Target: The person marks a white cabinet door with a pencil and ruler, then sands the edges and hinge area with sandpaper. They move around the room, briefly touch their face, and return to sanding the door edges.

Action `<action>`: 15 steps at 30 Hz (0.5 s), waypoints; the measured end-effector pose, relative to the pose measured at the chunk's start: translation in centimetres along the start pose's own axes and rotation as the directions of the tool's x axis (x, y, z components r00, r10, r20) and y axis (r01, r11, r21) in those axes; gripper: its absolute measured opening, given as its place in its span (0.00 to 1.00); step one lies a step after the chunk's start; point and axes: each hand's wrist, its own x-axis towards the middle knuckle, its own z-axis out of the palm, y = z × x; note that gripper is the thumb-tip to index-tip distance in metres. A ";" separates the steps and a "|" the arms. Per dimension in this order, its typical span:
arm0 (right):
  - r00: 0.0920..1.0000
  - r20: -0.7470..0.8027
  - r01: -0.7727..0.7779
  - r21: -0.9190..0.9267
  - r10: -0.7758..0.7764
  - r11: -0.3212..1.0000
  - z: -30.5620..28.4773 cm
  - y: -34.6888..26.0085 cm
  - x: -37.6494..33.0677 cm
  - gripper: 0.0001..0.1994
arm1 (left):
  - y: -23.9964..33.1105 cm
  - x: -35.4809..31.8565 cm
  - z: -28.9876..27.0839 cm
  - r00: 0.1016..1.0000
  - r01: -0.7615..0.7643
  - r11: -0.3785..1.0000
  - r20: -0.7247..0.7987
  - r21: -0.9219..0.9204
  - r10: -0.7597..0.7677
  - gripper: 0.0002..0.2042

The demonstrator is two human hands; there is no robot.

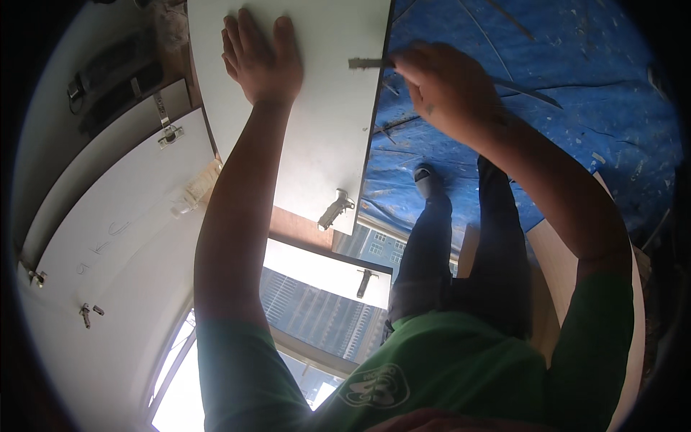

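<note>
Left hand point(266, 68) spread on white panel point(327, 122), right hand point(448, 83) pinching narrow strip point(366, 63), handwritten marks point(101, 249), printed shirt emblem point(374, 387)

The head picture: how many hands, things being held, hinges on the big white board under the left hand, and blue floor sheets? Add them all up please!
Hands: 2 (left hand, right hand)
Thin flat piece held in the right hand: 1
Hinge on the white board: 1
Blue floor sheet: 1
Total: 5
</note>
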 end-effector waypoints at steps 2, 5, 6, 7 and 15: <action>0.977 -0.203 -0.089 -0.105 0.066 0.991 -1.1 5.0 2.8 0.09 | 0.4 0.5 0.2 1.000 0.017 1.000 0.009 -0.006 -0.017 0.39; 0.964 -0.221 -0.166 -0.076 0.146 0.983 -4.9 6.9 5.9 0.02 | 0.1 0.4 0.3 1.000 0.016 1.000 0.008 -0.016 -0.015 0.39; 0.978 -0.167 -0.137 -0.080 0.122 0.987 -4.3 6.0 5.4 0.01 | 0.0 0.4 0.3 1.000 0.009 1.000 0.003 -0.022 -0.009 0.40; 0.988 -0.113 -0.114 -0.088 0.103 0.990 -3.6 4.7 4.5 0.04 | 0.2 0.5 0.5 1.000 0.006 1.000 0.005 -0.026 -0.006 0.40; 0.869 0.477 0.041 0.199 -0.133 0.979 3.2 -8.1 -7.3 0.04 | 0.0 0.8 0.8 1.000 0.009 1.000 -0.012 -0.018 -0.009 0.39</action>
